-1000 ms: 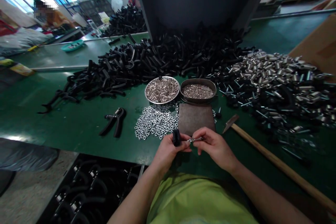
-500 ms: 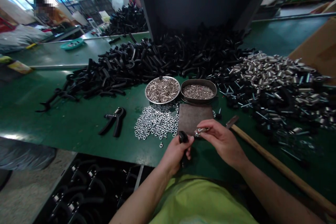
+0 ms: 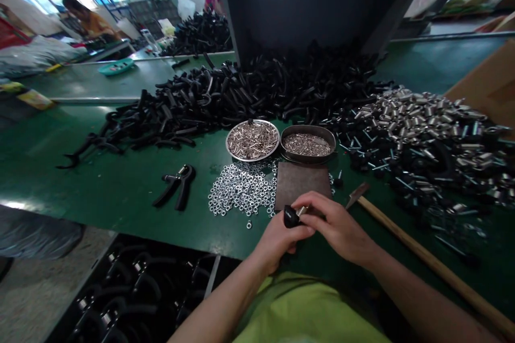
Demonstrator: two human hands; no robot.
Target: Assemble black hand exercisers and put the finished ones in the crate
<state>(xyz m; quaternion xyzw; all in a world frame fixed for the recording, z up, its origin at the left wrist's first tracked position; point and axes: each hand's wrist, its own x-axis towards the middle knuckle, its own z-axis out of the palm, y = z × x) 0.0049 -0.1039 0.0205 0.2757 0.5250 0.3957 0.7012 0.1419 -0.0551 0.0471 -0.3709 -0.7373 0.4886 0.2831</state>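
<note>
My left hand (image 3: 277, 241) is wrapped round a black plastic handle (image 3: 290, 217), its rounded end up. In my right hand (image 3: 336, 228), thumb and fingers pinch a small metal coil spring (image 3: 301, 211) against that end; the fingers hide part of it. Both hands are close together at the near edge of a flat metal plate (image 3: 301, 185). Left of the plate spreads a heap of small shiny rings or nuts (image 3: 241, 190). Behind it stand a round dish (image 3: 228, 149) of small metal pins and an oval tin (image 3: 308, 159) of tiny metal parts.
A hand grip (image 3: 177, 187) lies on the green table at left. A hammer (image 3: 426, 254) lies at right, below heaped springs (image 3: 422, 115) and black-headed screws. Black handles (image 3: 249, 88) are piled behind. More grips fill a box (image 3: 132, 289) below the edge. A person (image 3: 90, 21) sits far left.
My hands have come together: the spring, held apart from the handle before, now meets its end. The handle has turned and moved slightly right. The view has shifted a little.
</note>
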